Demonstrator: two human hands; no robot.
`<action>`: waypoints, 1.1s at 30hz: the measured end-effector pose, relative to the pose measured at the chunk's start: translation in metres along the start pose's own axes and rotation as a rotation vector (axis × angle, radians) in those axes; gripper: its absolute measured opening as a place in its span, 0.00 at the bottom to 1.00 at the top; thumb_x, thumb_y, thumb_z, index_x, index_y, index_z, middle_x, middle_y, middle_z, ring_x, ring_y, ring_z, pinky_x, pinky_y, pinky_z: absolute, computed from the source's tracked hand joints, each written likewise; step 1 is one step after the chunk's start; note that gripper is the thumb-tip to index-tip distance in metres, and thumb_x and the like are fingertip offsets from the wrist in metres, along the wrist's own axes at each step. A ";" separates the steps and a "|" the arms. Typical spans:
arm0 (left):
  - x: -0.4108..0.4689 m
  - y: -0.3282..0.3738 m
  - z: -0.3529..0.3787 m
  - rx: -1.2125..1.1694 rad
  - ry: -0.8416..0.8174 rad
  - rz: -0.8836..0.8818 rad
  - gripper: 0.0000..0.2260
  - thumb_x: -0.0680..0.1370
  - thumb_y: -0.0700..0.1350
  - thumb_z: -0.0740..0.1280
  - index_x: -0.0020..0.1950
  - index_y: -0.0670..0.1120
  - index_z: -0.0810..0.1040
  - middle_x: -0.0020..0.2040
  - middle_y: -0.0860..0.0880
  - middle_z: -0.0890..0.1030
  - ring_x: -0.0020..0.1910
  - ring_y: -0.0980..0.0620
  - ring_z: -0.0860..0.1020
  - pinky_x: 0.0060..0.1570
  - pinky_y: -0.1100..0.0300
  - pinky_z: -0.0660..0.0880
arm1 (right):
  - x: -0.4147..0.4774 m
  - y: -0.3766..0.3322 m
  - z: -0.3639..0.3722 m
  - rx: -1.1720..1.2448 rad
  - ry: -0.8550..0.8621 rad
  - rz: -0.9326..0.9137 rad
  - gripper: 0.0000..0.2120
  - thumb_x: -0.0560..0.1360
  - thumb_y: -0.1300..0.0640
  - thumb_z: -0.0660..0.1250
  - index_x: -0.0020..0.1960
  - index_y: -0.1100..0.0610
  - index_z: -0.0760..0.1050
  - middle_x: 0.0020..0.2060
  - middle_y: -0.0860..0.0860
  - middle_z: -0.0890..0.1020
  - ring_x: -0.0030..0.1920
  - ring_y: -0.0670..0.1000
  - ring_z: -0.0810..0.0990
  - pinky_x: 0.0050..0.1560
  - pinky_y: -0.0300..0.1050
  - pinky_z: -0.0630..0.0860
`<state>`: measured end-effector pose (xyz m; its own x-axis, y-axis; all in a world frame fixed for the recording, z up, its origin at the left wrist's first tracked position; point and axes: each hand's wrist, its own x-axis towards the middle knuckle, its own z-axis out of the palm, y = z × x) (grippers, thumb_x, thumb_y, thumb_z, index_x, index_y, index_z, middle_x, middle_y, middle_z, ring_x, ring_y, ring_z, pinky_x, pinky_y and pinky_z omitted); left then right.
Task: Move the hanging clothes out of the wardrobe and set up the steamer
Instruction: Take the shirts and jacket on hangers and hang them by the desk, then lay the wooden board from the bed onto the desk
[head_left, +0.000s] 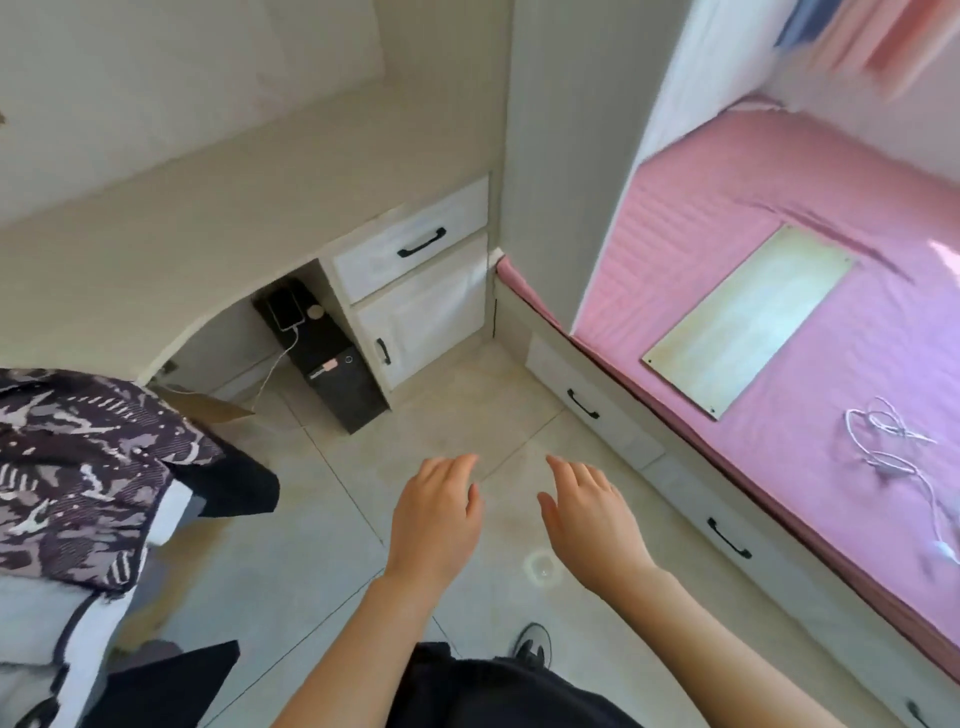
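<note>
Hands: left hand (436, 512), right hand (589, 512) empty, above floor (311, 519)

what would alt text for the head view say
Two bare hands, left and right, reach forward empty over a tiled floor. Patterned clothes are piled at left; a pink bed with a white cable lies at right.

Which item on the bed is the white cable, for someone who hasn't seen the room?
Start at the pink bed on the right. Past the pale rectangular board lying on it, nearer the person, is the white cable: thin, loosely tangled, the only stringy thing there.
</note>
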<state>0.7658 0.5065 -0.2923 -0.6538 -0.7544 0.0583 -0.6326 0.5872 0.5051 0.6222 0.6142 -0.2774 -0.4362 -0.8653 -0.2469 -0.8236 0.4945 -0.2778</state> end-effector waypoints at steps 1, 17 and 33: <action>0.003 0.015 0.009 -0.003 -0.016 0.026 0.14 0.79 0.44 0.61 0.64 0.45 0.75 0.55 0.50 0.80 0.58 0.52 0.75 0.52 0.59 0.74 | -0.006 0.016 -0.003 0.006 0.017 0.028 0.24 0.82 0.49 0.54 0.75 0.56 0.58 0.69 0.51 0.70 0.70 0.53 0.66 0.69 0.45 0.63; 0.086 0.183 0.102 0.011 -0.189 0.347 0.12 0.77 0.41 0.65 0.60 0.44 0.78 0.52 0.48 0.80 0.54 0.48 0.78 0.46 0.55 0.75 | -0.031 0.194 -0.044 0.109 0.209 0.404 0.23 0.79 0.54 0.61 0.71 0.63 0.66 0.63 0.56 0.77 0.65 0.58 0.73 0.64 0.49 0.69; 0.292 0.259 0.176 -0.003 -0.282 0.488 0.14 0.78 0.42 0.63 0.63 0.43 0.76 0.55 0.46 0.80 0.57 0.49 0.76 0.56 0.55 0.73 | 0.104 0.318 -0.103 0.113 0.279 0.580 0.19 0.76 0.59 0.64 0.65 0.64 0.72 0.53 0.58 0.81 0.54 0.62 0.78 0.52 0.53 0.76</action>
<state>0.3374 0.4899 -0.2962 -0.9561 -0.2881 0.0533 -0.2285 0.8472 0.4797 0.2779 0.6727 -0.2958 -0.8888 -0.4363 -0.1403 -0.3892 0.8802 -0.2718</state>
